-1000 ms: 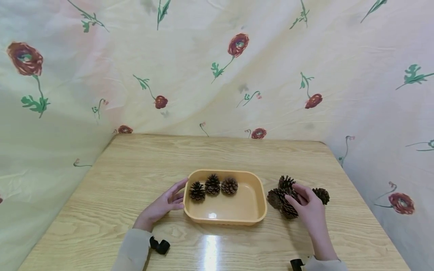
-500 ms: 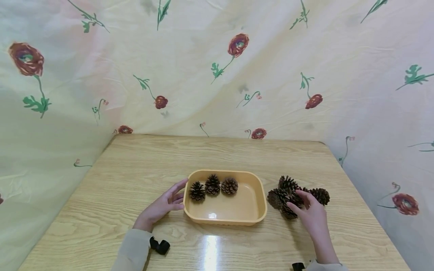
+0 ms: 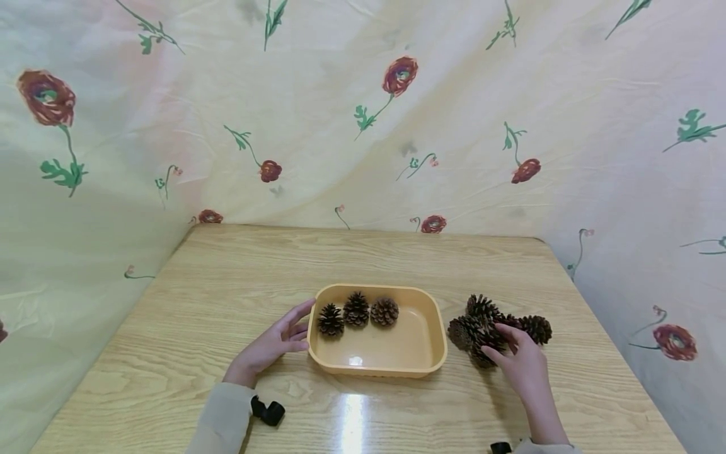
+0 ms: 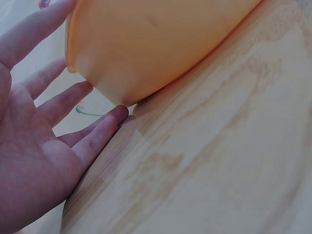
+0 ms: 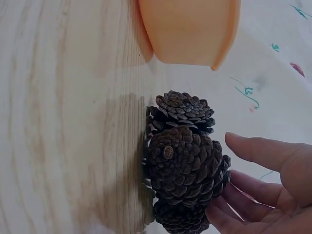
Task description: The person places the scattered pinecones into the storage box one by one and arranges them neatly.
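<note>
A pale orange tray (image 3: 414, 340) stands mid-table with three pine cones (image 3: 384, 312) along its back left. Against its left wall, my left hand (image 3: 275, 345) rests its spread fingertips; the left wrist view shows those fingers (image 4: 66, 105) stretched loosely towards the tray wall. Right of the tray lies a heap of several brown pine cones (image 3: 473, 331). My right hand (image 3: 522, 362) is at the heap's near right side. In the right wrist view its fingertips meet the cones (image 5: 183, 163), while the thumb (image 5: 258, 148) stays apart from them. Some cones are partly hidden.
The wood-grain table (image 3: 244, 265) carries the tray and the heap. A flower-patterned cloth (image 3: 317, 126) hangs behind it and on both sides. Black wrist-worn devices (image 3: 272, 413) sit by the sleeves.
My right hand has shifted slightly right and towards me over the heap, uncovering more of the cones. The left hand, the tray and its three cones look the same.
</note>
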Action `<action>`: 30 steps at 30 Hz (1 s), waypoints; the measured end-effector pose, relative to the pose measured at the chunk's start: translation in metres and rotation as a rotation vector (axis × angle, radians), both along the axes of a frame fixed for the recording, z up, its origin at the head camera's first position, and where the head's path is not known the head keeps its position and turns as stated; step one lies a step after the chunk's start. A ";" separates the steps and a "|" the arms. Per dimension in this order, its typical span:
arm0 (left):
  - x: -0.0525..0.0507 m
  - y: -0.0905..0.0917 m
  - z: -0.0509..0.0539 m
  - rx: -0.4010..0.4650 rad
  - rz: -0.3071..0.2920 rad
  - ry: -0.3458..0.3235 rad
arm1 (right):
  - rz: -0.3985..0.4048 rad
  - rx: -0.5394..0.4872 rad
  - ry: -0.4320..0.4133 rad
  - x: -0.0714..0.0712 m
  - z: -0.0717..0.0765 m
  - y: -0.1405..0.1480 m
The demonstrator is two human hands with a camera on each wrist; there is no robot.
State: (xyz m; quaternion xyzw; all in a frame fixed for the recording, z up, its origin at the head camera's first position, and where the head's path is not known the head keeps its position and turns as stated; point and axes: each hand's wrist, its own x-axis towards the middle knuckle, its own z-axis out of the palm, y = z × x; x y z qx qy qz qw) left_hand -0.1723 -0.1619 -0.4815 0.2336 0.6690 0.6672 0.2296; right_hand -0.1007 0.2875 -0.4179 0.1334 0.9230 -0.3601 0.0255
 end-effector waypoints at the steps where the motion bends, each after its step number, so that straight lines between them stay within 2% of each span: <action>1: 0.000 0.000 0.000 0.001 -0.002 -0.001 | 0.002 0.004 -0.002 0.000 0.000 0.000; 17: -0.001 0.000 0.001 0.002 0.000 0.004 | 0.046 0.139 -0.009 -0.001 -0.004 0.002; 23: -0.001 -0.001 0.001 0.006 -0.004 0.002 | 0.050 0.159 0.030 0.000 -0.006 0.002; 30: -0.002 -0.001 0.000 0.003 -0.012 0.005 | 0.020 0.131 0.030 0.002 -0.007 0.002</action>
